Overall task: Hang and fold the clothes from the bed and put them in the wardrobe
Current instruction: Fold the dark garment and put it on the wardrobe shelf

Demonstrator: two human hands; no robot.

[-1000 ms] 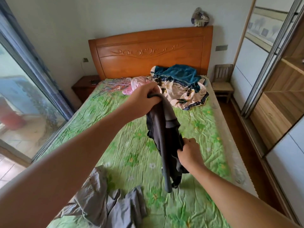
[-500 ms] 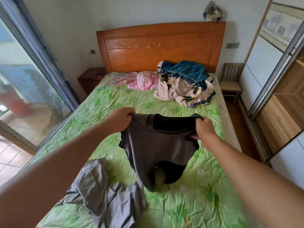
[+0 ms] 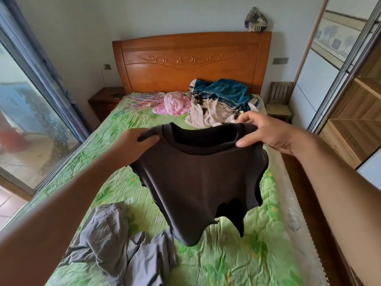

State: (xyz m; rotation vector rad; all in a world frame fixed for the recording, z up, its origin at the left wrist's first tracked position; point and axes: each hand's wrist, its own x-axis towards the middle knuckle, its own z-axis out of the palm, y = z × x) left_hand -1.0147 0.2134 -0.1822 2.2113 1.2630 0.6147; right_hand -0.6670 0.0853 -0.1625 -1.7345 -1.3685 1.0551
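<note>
L hand (image 3: 132, 145) + R hand (image 3: 270, 134) each pinch dark brown tee (image 3: 198, 178) at shoulders, hanging over bed (image 3: 237, 259).

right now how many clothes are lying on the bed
4: grey trousers at the near end; a pink garment, a cream patterned piece and a teal one on it near the headboard. That heap may hide more.

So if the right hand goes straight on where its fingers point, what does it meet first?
Probably the cream patterned cloth in the pile beyond it. The right hand, pinching the dark shirt, points that way, but depth is unclear.
</note>
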